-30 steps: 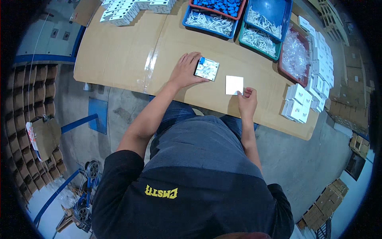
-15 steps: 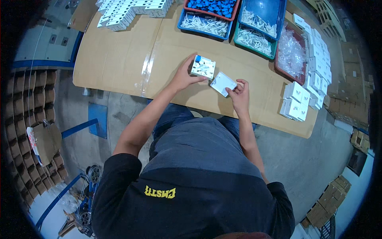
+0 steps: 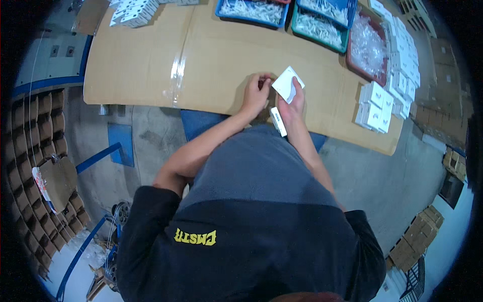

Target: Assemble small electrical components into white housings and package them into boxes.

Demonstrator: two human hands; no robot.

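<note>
A flat white square piece (image 3: 287, 82) is pinched in my right hand (image 3: 293, 103), with the thumb lying across its face. To its left, close to the piece's corner, my left hand (image 3: 256, 93) has its fingers curled in; whether they hold anything small cannot be made out. A white box-like piece (image 3: 277, 122) with small dark marks stands edge-on beside my right wrist, at the near side of the table. What supports that piece is hidden.
The cardboard-covered table (image 3: 216, 65) carries stacks of white boxes (image 3: 375, 108) at right and more white boxes (image 3: 133, 12) at far left. At the back are a blue tray (image 3: 251, 19) and a green tray (image 3: 319, 38) of small white parts, plus a red tray of clear bags (image 3: 366, 48).
My left hand no longer holds the open white box with blue and white parts. My right hand has turned and moved up slightly with a white square piece. The view has shifted.
</note>
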